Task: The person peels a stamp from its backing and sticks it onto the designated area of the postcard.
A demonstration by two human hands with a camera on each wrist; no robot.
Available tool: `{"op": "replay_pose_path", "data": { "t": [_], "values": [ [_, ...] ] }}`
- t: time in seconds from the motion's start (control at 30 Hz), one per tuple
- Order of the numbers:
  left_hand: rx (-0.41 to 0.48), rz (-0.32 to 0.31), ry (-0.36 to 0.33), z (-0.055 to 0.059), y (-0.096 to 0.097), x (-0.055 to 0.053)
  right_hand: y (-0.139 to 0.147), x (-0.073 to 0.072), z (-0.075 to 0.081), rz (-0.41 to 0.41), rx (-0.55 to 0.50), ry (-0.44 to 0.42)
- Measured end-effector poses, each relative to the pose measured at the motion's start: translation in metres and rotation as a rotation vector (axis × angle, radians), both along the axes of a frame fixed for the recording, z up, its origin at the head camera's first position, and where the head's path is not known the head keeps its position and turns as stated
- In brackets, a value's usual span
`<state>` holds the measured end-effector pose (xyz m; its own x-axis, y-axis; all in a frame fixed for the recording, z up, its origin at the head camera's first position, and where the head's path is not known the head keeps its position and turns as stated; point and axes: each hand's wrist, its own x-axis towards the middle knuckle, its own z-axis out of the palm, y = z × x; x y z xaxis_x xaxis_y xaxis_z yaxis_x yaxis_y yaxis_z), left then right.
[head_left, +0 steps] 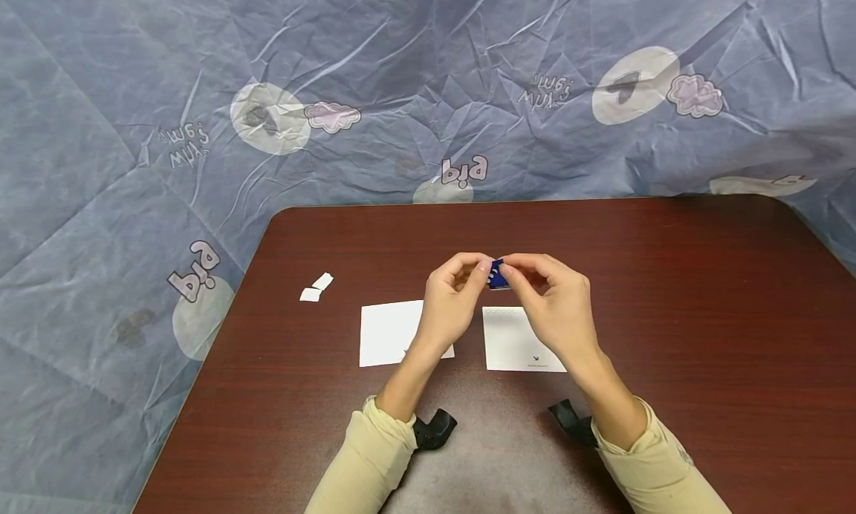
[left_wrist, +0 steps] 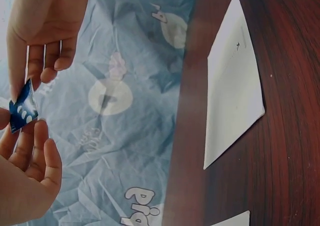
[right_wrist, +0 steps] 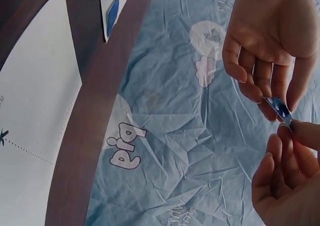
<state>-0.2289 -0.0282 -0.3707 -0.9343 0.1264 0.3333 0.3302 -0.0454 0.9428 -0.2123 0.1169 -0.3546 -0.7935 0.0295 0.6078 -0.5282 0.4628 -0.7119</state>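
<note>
Both hands meet above the table and pinch one small, flat blue piece with white marks between thumbs and fingertips. My left hand grips its left side, and my right hand its right side. Close up in the left wrist view, the blue piece looks thin and glossy, held tilted. Below the left hand lies a white sheet, partly covered by that hand. A second white sheet with a small dark bird print lies under the right hand. Another blue piece rests on the left sheet.
Two small white scraps lie at the left of the brown table. Behind the table's far edge hangs a wrinkled blue printed cloth. Black wrist mounts stick out from the sleeves.
</note>
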Motion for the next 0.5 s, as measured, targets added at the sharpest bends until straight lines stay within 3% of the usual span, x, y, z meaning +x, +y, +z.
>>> {"op": "replay_pose_path", "data": {
  "t": [0.5],
  "values": [
    [-0.021,-0.018,0.07,-0.0017,0.0034,0.0003,0.0068,0.0005,0.0063,0.013,-0.022,-0.079]
  ]
}}
